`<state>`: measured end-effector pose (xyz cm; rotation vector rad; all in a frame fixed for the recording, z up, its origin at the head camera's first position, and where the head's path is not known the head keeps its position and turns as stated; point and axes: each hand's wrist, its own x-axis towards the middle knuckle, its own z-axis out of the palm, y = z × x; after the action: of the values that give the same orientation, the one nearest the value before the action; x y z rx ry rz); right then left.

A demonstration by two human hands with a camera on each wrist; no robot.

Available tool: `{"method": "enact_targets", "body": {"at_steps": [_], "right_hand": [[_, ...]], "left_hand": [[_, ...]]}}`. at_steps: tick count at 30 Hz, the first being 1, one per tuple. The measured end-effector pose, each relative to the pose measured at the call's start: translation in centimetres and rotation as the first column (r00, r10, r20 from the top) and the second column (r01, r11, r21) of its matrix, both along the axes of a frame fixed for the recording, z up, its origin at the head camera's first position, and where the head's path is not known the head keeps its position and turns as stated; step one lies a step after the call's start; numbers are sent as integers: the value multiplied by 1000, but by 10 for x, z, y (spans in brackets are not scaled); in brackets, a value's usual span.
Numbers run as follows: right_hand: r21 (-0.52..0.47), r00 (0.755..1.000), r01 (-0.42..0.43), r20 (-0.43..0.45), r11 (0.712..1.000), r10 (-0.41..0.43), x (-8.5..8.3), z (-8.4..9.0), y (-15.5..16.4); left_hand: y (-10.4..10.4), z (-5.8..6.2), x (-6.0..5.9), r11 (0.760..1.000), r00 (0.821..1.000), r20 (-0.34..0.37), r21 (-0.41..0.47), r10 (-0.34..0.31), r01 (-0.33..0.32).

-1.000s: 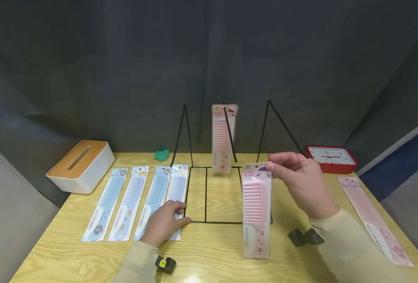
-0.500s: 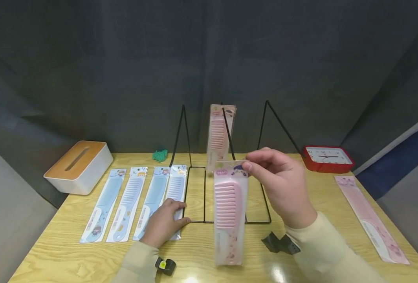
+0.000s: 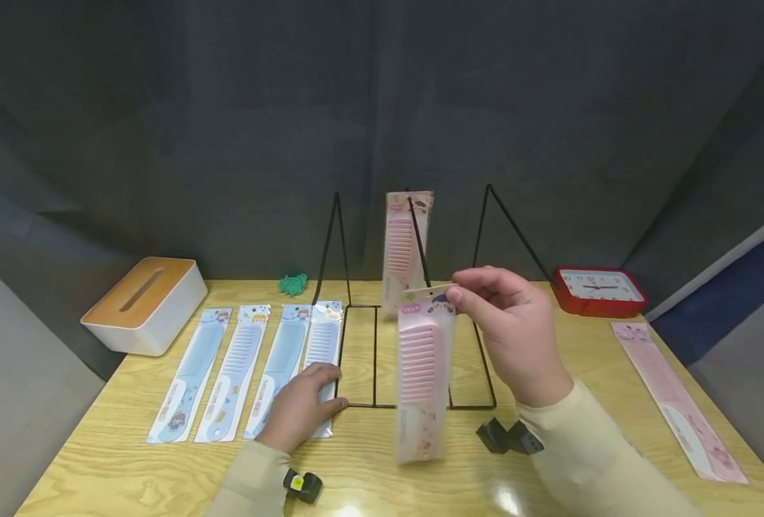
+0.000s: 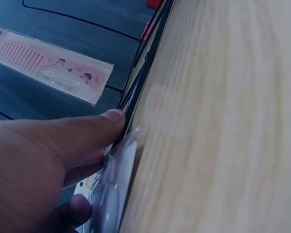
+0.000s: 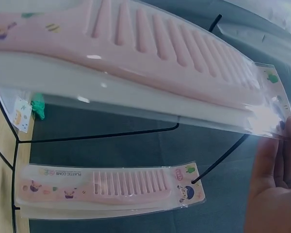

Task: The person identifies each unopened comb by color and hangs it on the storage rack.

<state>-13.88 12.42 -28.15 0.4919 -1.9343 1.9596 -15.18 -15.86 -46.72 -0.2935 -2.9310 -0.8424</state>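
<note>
My right hand (image 3: 518, 327) pinches the top corner of a pink comb in clear packaging (image 3: 421, 366) between thumb and fingers. The comb hangs upright in front of a black wire display rack (image 3: 414, 407). Another packaged pink comb (image 3: 398, 244) hangs on the rack's middle hook, and the right wrist view shows this hanging comb (image 5: 111, 191) below the held one. My left hand (image 3: 301, 406) grips the left side of the rack's base, its thumb at the wire (image 4: 131, 104) in the left wrist view. It partly covers the nearest blue packaged comb (image 3: 322, 341).
Several blue packaged combs (image 3: 230, 384) lie left of the rack, and a pink one (image 3: 676, 395) lies far right. A tissue box (image 3: 156, 316) stands back left, a red clock (image 3: 602, 291) back right. A green item (image 3: 293, 284) sits near the dark backdrop (image 3: 259, 143).
My right hand has carried the pink comb leftward to in front of the rack's middle, then raised it slightly. The left hand stays at the rack's base.
</note>
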Motion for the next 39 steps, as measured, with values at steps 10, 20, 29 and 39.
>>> {"method": "enact_targets", "body": {"at_steps": [10, 20, 29, 39], "right_hand": [[19, 999, 38, 22, 999, -38, -8, -3, 1], [-29, 996, 42, 79, 999, -39, -56, -8, -7], [78, 985, 149, 76, 986, -154, -115, 1, -21], [35, 969, 164, 179, 986, -167, -151, 6, -26]], "left_hand": [[0, 0, -1, 1000, 1000, 23, -3, -2, 2], [-2, 0, -1, 1000, 1000, 21, -26, 0, 1], [-1, 1, -1, 1000, 999, 38, -26, 5, -4], [0, -1, -2, 1000, 999, 35, -17, -3, 3]]}}
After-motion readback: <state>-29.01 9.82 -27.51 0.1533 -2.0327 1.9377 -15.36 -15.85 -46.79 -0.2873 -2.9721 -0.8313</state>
